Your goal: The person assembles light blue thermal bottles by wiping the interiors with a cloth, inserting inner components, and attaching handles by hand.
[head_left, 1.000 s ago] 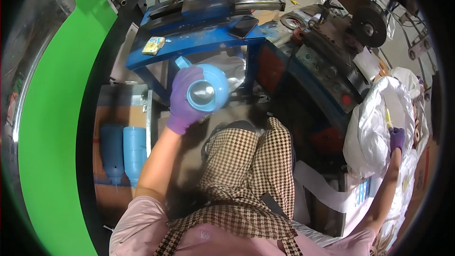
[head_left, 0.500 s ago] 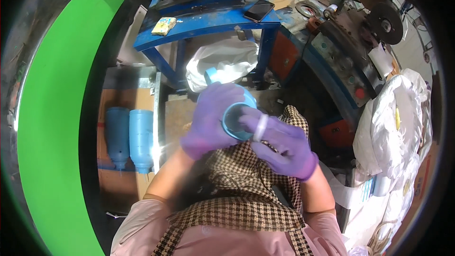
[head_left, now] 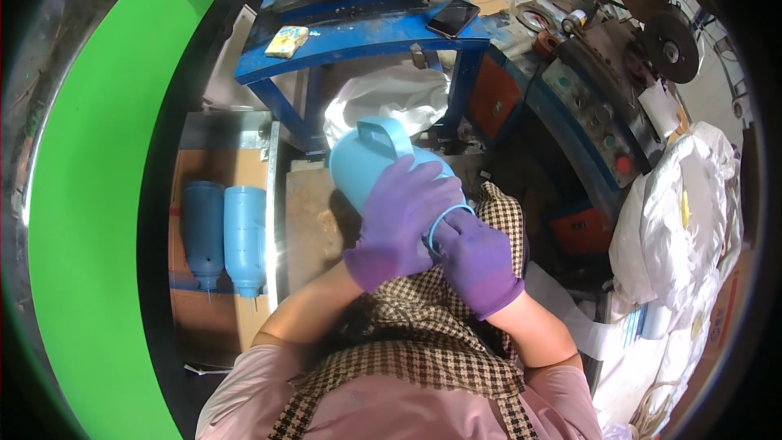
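A light-blue jug casing (head_left: 352, 165) with a loop handle lies tilted in front of my body, its round open end toward me. My left hand (head_left: 403, 216), in a purple glove, is wrapped over its side near that end. My right hand (head_left: 481, 265), gloved likewise, has its bent fingers inside the opening, against the blue rim (head_left: 453, 209). The fingertips are hidden there, and whatever they hold is out of sight. Below both hands lies a brown checked apron (head_left: 423, 358).
Two light-blue bottle-shaped flasks with thin tips, one of them lit (head_left: 243, 232), lie in a tray at left. Ahead stands a blue metal bench (head_left: 358, 41) with a phone (head_left: 453, 19). A machine panel (head_left: 590, 118) and white plastic bags (head_left: 676, 212) are at right; a green surface (head_left: 90, 220) is far left.
The jug casing has turned, so its handle and side now show more. My right hand has moved into the opening; the white ring around its fingers is no longer visible.
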{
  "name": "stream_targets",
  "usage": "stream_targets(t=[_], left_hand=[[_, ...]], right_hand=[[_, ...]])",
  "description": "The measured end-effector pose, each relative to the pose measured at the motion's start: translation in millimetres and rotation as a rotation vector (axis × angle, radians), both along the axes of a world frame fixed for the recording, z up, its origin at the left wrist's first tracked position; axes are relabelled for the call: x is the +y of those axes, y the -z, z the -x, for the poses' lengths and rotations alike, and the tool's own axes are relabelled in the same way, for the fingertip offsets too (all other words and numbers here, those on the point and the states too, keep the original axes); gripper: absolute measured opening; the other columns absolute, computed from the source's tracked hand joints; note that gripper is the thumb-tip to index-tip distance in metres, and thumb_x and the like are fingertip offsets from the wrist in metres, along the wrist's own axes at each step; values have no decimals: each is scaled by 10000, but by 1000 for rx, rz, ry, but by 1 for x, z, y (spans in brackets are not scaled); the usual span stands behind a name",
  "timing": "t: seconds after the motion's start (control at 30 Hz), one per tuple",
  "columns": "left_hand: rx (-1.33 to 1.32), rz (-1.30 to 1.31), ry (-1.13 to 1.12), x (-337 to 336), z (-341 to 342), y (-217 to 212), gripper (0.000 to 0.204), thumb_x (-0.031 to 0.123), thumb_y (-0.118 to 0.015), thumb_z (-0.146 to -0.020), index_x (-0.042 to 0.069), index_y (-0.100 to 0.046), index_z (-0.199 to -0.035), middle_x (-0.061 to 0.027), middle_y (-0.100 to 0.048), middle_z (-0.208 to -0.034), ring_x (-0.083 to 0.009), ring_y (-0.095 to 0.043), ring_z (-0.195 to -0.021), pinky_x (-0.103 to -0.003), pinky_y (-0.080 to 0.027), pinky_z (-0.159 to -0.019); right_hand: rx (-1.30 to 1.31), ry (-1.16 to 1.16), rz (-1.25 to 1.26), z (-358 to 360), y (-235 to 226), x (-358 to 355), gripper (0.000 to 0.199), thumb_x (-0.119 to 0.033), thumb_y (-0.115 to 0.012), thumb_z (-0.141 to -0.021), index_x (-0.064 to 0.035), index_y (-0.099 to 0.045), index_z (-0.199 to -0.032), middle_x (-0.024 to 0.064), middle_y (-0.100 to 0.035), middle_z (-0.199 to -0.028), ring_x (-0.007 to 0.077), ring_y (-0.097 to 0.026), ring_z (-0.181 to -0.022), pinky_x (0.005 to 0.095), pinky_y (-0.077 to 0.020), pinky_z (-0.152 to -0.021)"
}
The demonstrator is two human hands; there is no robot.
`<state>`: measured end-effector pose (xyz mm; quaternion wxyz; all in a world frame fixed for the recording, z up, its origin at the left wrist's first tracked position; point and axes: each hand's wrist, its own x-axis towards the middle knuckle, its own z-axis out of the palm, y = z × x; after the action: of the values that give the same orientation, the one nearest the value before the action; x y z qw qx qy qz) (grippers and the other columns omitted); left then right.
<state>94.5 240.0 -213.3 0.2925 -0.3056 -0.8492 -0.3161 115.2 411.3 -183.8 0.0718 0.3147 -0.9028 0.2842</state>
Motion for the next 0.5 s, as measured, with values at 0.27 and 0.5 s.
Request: stream_targets(t=[0.27,0.5], left_hand=[[-53,396,99,49,-11,-8,317,147,-590,-853,124,-702,-1150,-61,-695,-1223,-311,-596,-1242,-556,-354,-1141],[257,512,420,31,-41,16,370,338,-641,-906,146,-629,-1222,-42,-610,-1307,-246,-556,-1265,-638,-335,-1117]], right_hand=[[-286,-90,269,-32,49,62,325,-86,-652,-811,-75,-657,-1136,195,-634,-1063,379,-601,-1004,440,-503,-843],[158,471,519,-129,27,192,257,-105,-713,-896,-17,-699,-1137,153,-704,-1134,310,-675,-1032,392,-541,-905]])
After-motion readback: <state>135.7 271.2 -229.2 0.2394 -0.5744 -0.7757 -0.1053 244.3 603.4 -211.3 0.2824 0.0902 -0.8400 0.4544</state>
